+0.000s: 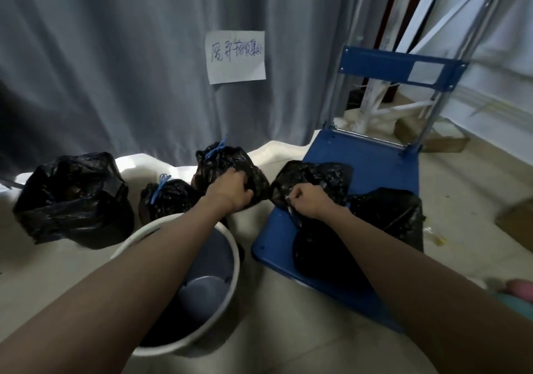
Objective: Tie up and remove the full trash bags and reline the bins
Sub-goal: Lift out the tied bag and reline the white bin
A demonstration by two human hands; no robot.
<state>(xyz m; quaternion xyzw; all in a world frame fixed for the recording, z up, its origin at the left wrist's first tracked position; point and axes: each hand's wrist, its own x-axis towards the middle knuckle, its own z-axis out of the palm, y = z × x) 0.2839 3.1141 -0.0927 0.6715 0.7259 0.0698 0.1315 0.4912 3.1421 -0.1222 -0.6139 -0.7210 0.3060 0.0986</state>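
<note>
— Where are the full trash bags?

— Five black ones show. The left hand (pixel 233 190) grips the plastic of a tied bag (pixel 227 168) with a blue drawstring knot, standing on the floor against the grey curtain (pixel 115 56). The right hand (pixel 305 202) pinches a fold of a second bag (pixel 314 178) at the near-left part of the blue cart deck (pixel 372 165).

— So both hands are holding something?

— Yes, fingers curled into black plastic on each side, the two bags nearly touching between them.

— And the others?

— A smaller tied bag (pixel 168 197), also with a blue tie, sits just left of the first one. Far left, a larger bag (pixel 75 197) stands with its top gaping, not knotted. Another black bag (pixel 389 217) lies on the cart's right side, just beyond the right forearm.

— The bin?

— A round bin (pixel 219 261) with a pale rim and grey inside stands near the viewer, under the left forearm, unlined as far as I can tell.

— Anything else around?

— A handwritten paper sign (pixel 236 56) pinned to the curtain, the cart's chrome handle (pixel 450 90) rising at the far right, and white metal framing behind it.
</note>
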